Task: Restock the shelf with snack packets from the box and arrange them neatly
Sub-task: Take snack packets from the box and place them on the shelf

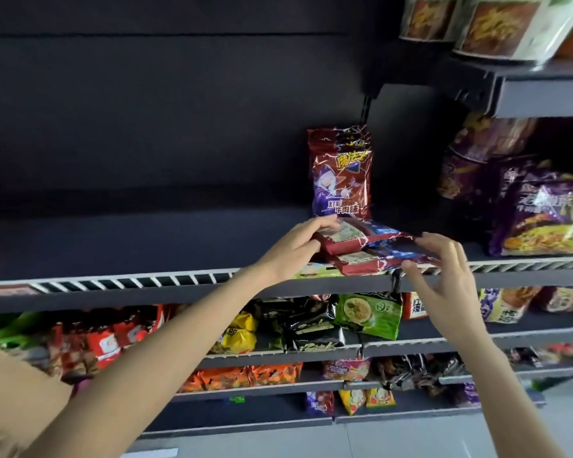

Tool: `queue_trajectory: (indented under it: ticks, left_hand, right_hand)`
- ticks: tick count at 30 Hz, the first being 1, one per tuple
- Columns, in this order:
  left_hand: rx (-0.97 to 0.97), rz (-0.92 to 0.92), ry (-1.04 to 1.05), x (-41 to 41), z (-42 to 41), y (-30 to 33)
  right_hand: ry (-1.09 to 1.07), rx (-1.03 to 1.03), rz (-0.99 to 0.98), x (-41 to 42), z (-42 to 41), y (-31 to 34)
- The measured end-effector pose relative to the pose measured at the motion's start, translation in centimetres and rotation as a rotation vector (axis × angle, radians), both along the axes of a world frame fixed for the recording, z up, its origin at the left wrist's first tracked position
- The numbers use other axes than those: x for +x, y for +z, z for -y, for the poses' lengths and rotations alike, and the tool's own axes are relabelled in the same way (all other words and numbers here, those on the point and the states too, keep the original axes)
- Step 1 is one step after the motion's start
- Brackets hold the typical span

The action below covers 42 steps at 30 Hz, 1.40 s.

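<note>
Overhead, a person's two bare hands held a pair of flat red foil snack packets (361,246) at the front edge of a dark grey metal shelf (186,292). The stacked packets lay nearly level, their long axis running left to right along the shelf edge, printed backs turned up and one narrow end toward each hand. The left hand (293,249) gripped the left end, fingers curled over the top of the upper packet and the thumb hidden beneath. The right hand (444,276) pinched the right end between thumb and forefinger, its other fingers spread loosely and holding nothing.

Just behind the pair, a third red-and-purple foil snack packet (341,173) stood upright on the same shelf, its long axis vertical and its printed face toward the camera, leaning against the dark back panel (146,110). To its right on that shelf sat purple noodle bags (540,213), well apart from the hands. A white slotted price rail (129,282) ran along the shelf front beneath the left forearm.

Lower shelves carried mixed goods: a green noodle packet (368,314) directly under the held pair, yellow bags (240,335) and red-orange packets (103,345) farther left. Cup noodle tubs (497,24) stood on the shelf above, at upper right.
</note>
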<state>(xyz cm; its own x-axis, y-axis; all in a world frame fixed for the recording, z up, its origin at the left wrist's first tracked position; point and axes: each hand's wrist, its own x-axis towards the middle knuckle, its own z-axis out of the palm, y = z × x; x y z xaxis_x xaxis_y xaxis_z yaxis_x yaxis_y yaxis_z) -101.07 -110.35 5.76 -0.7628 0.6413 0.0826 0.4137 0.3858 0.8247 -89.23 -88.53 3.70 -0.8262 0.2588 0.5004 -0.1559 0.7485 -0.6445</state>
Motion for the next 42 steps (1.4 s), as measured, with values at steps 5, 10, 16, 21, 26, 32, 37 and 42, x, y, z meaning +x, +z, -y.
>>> queue_trajectory:
  ticks: [5, 10, 16, 21, 26, 32, 37, 42]
  left_hand:
    - [0.065, -0.105, 0.122, 1.4, 0.9, 0.0]
    - [0.033, -0.501, 0.298, 4.6, 5.0, 1.7]
    - [-0.211, -0.941, 0.419, 9.6, 16.0, 3.4]
    - [-0.426, -0.749, 0.673, 13.8, 28.8, 2.9]
    - [-0.401, -0.223, 0.894, 15.4, 44.2, -0.4]
    - [-0.653, -0.004, 1.037, 17.1, 59.8, -5.6]
    - [-0.746, 0.024, 1.254, 17.1, 66.7, -8.7]
    - [-0.750, -0.061, 1.370, 15.9, 70.9, -11.0]
  right_hand:
    - [-0.024, 0.218, -0.134, 1.6, 1.2, 0.2]
    - [0.142, 0.393, -0.296, 0.9, 5.3, 2.7]
    - [0.518, 0.447, -0.273, -1.3, 14.9, 3.5]
    - [0.819, 0.468, -0.081, -3.4, 25.8, 2.5]
    - [1.071, 0.438, 0.043, -5.9, 38.4, 1.3]
    - [1.260, 0.471, 0.148, -8.7, 54.2, -0.4]
    - [1.297, 0.604, 0.320, -10.6, 65.8, -3.2]
    - [1.092, 0.906, 0.454, -11.1, 73.2, -6.1]
